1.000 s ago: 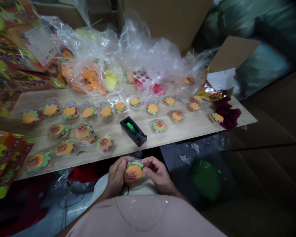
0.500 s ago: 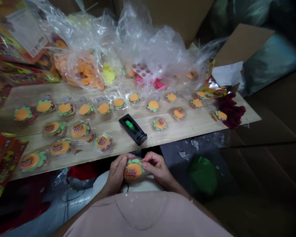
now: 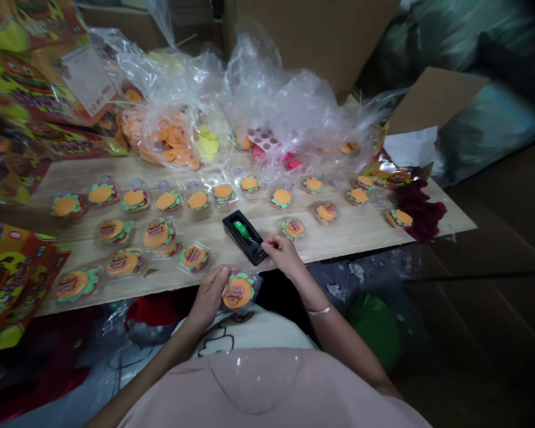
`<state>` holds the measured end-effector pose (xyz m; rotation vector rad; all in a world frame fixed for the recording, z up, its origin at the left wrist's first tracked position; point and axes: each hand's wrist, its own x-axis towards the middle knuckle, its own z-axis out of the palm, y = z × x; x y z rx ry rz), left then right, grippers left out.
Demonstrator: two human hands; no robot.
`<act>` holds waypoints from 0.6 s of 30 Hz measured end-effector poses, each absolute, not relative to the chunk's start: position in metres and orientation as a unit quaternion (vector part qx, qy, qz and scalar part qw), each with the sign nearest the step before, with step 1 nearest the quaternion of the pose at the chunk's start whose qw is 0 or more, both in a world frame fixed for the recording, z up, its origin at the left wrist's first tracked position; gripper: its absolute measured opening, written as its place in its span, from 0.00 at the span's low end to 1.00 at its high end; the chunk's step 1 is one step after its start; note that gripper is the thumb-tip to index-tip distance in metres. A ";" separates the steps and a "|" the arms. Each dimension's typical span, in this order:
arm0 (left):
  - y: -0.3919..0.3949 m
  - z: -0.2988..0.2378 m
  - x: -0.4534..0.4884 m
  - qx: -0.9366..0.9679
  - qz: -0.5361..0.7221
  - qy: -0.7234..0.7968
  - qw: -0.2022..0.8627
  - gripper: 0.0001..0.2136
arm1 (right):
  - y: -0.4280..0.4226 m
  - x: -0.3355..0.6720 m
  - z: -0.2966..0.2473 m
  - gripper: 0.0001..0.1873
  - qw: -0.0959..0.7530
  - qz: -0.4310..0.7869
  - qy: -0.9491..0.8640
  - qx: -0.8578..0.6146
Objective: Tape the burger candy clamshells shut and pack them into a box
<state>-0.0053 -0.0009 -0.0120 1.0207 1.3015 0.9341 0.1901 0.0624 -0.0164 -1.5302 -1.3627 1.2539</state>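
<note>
My left hand (image 3: 210, 294) is closed around a gummy burger in a clear plastic shell (image 3: 238, 291), with an orange top, a printed label and a frilly green layer. It is held just off the table's front edge. My right hand (image 3: 282, 251) is at the near end of a black tape dispenser (image 3: 245, 238), thumb and fingers pinched on what looks like the clear end of the tape (image 3: 255, 242). A green roll core (image 3: 241, 229) shows inside the dispenser. Just behind my right hand lies another packed gummy burger (image 3: 293, 228).
Several burgers in clear shells, such as one labelled burger (image 3: 194, 257), line the wooden table (image 3: 214, 276). Plastic bags (image 3: 285, 95) of orange and yellow pieces stand behind. Printed boxes (image 3: 22, 279) are at left; a dark red cloth (image 3: 421, 211) lies at right.
My right hand has left the burger's shell and reached forward to the tape dispenser. My left hand still holds the burger, now slightly higher. The view has shifted a little.
</note>
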 end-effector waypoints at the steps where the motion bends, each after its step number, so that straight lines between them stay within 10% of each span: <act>1: 0.000 -0.013 -0.006 0.427 0.402 0.559 0.585 0.16 | 0.059 0.192 -0.019 0.11 0.383 0.531 -0.490 -0.576; 11: 0.002 -0.013 -0.004 0.446 0.376 0.558 0.590 0.17 | 0.071 0.192 -0.014 0.12 0.324 0.352 -0.639 -0.602; 18: 0.001 -0.019 -0.009 0.410 0.392 0.556 0.608 0.18 | 0.067 0.196 -0.024 0.13 0.406 0.556 -0.487 -0.538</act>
